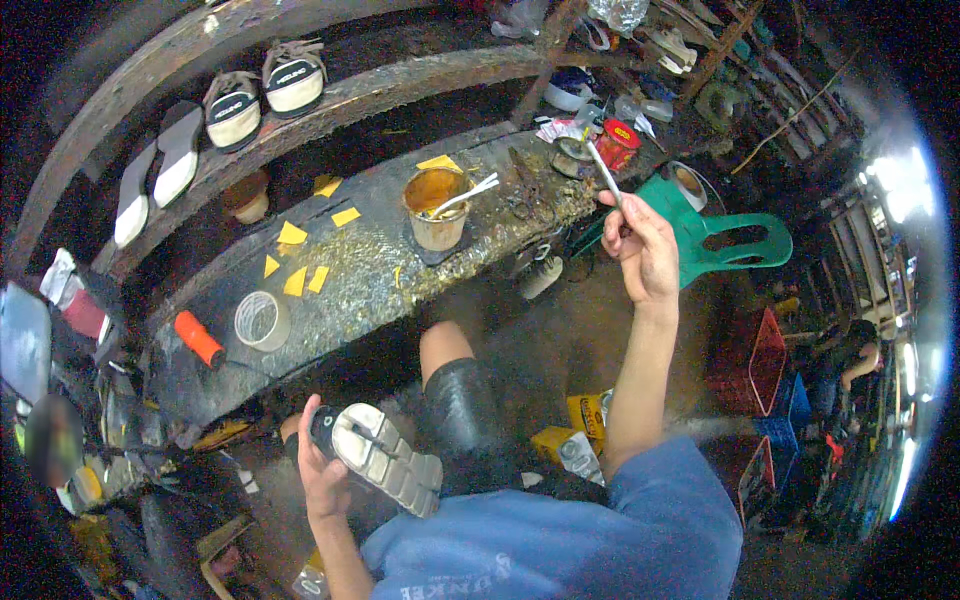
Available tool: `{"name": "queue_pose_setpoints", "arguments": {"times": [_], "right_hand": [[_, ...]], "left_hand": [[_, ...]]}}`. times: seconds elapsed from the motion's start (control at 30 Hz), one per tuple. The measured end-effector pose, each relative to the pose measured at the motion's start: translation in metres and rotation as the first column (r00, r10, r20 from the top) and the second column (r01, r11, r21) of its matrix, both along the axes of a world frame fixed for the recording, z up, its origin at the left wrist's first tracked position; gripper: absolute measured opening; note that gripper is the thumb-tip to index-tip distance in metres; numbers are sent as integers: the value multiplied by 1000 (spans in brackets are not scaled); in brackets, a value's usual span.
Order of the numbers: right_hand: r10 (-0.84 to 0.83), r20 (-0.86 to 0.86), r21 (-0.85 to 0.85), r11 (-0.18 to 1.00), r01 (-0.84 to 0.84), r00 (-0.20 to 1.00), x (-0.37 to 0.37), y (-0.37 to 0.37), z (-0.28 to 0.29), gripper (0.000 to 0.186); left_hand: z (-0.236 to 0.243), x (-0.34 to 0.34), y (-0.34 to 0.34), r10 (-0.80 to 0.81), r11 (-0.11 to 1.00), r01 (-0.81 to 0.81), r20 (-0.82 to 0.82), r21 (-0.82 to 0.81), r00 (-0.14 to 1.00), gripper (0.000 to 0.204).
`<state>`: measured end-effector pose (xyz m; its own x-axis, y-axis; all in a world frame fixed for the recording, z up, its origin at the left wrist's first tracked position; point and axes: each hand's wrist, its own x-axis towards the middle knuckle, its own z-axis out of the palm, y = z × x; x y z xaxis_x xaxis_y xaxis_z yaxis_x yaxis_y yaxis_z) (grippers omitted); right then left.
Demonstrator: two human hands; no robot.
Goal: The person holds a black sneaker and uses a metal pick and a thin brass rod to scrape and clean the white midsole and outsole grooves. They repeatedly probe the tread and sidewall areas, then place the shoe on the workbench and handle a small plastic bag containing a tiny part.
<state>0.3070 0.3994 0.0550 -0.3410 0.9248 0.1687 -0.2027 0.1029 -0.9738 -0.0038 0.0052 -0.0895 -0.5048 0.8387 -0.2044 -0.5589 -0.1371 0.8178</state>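
Observation:
My left hand (326,482) is closed around a shoe (388,452), whose pale, grooved sole faces up; its dark upper shows beside my fingers, above my lap. Raised at the right, over the bench's edge, my right hand (645,252) pinches a slim, whitish stick (603,172) that points up and to the left. Its exact kind is too small to tell. On the bench stands a tub (438,228) with brown-yellow stains inside, and white handles (468,194) lean out over its rim. A clear tape-like ring (262,321) and an orange cylinder (199,339) lie nearer the left end.
Yellow scraps (292,234) are scattered over the stained workbench (225,290). Shoes (233,120) and loose soles (177,150) line the shelf behind. A red can (618,146) stands at the bench's far right, beside a green plastic stool (690,240). Red crates (755,365) are at right; another person (848,352) is beyond.

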Motion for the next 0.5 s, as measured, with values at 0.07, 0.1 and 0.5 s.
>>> {"name": "queue_pose_setpoints", "arguments": {"times": [0.07,0.1,0.5], "right_hand": [[-4,-27,78,997,6,1000,-2,-13,2,31],[-54,-29,109,992,57,998,-5,-19,1,29],[30,-517,-230,958,-172,856,-91,-136,-66,15]], "left_hand": [[4,5,-2,44,998,-44,-2,47,999,129],[6,8,-4,63,996,-63,3,62,998,128],[-3,13,0,72,983,-75,24,168,997,115]]}}
